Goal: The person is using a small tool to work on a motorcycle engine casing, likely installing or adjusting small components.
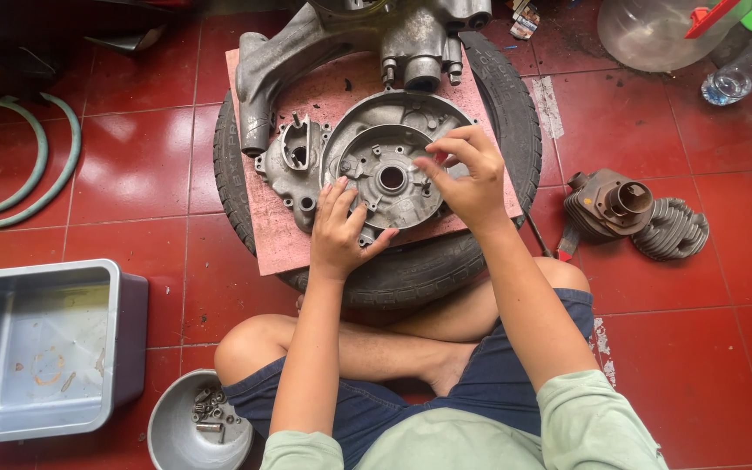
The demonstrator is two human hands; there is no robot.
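Bowl (pixel 176 431) of loose bolts, 7 o'clock. Left hand (pixel 341 228) flat, open on engine casing (pixel 376 165); right hand (pixel 467 174) pinching something small, unclear. Casing stripped; cylinder (pixel 607 204) off, 3 o'clock.

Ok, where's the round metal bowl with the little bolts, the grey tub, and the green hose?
metal bowl (pixel 171 426), head view, bare inner wall.
grey tub (pixel 36 348), head view, its bare floor.
green hose (pixel 63 170), head view, right curve of the loop.
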